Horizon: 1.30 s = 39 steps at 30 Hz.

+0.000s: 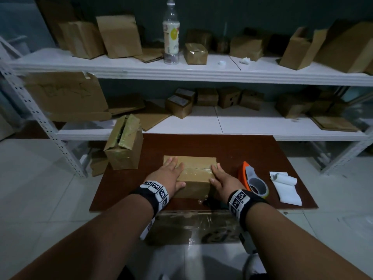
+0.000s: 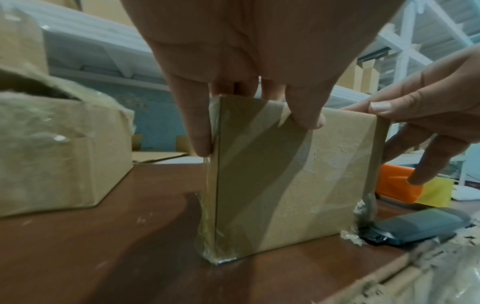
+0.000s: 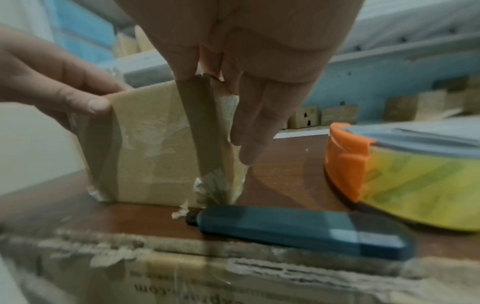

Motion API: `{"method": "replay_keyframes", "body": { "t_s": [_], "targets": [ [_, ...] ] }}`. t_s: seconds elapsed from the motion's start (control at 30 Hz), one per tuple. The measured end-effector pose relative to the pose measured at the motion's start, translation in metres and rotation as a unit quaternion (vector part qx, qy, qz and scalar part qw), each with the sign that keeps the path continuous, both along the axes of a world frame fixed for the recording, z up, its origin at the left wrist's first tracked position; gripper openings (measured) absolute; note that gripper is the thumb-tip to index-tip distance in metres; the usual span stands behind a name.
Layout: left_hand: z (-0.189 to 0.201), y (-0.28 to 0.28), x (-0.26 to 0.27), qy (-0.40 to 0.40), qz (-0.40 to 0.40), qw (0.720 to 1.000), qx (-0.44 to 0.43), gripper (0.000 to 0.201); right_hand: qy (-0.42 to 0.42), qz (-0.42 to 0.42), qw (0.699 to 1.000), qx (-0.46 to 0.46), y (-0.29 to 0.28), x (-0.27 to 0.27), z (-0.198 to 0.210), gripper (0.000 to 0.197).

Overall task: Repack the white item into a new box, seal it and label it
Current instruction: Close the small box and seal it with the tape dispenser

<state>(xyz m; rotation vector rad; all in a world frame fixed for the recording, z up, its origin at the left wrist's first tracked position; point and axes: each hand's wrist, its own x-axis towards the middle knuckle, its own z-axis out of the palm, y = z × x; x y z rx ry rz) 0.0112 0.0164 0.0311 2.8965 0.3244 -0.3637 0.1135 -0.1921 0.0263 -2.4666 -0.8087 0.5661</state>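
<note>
My left hand [image 1: 169, 174] and right hand [image 1: 221, 179] lie flat on the small brown box [image 1: 194, 176], one at each end, fingers straight and slightly spread. They press clear tape [image 1: 196, 171] down over the top seam and corners, I judge to make it stick. The white item is out of sight, presumably shut inside beneath my palms. Just right of my right fingers sits the orange tape dispenser [image 1: 252, 179], and beyond it the white label sheets [image 1: 286, 187], near for labelling. A dark utility knife [image 3: 306, 231] lies just under my right fingertips. Left of my left fingers stands the torn old box [image 1: 124, 146]. Print on the cardboard nearest me is unreadable.
</note>
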Motion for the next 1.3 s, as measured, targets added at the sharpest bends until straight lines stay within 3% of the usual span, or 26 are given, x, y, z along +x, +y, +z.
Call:
{"method": "replay_keyframes", "body": {
  "t_s": [0.47,0.8,0.9,0.97,1.03,1.1,1.17,1.3],
  "targets": [
    [-0.011,0.001,0.002,-0.014,0.011,1.0,-0.016,0.074,-0.002,0.034,0.99,-0.137,0.014,0.006,0.024,0.058],
    [-0.022,-0.004,0.001,-0.032,0.013,0.999,0.017,0.076,0.029,0.052,0.989,-0.134,0.014,0.012,0.029,0.059],
    [-0.019,-0.006,0.0,-0.024,0.019,0.999,0.016,0.076,0.011,0.019,0.998,-0.056,0.005,0.01,0.021,0.058],
    [-0.017,-0.006,-0.002,-0.019,0.024,0.999,0.017,0.078,0.012,-0.079,0.994,0.069,-0.007,0.011,0.018,0.057],
    [-0.014,-0.008,-0.004,-0.025,0.028,0.999,0.028,0.081,0.021,-0.203,0.967,0.152,-0.02,0.023,0.024,0.048],
    [-0.009,-0.01,-0.003,-0.046,0.032,0.997,0.051,0.084,-0.02,-0.265,0.957,0.118,-0.036,0.041,0.032,0.035],
    [-0.006,-0.011,0.0,-0.065,0.037,0.996,0.057,0.084,-0.039,-0.273,0.959,0.059,-0.051,0.055,0.031,0.03],
    [-0.006,-0.005,0.008,-0.079,0.038,0.995,0.053,0.08,-0.032,-0.169,0.981,-0.093,-0.064,0.051,0.023,0.033]
  ]
}}
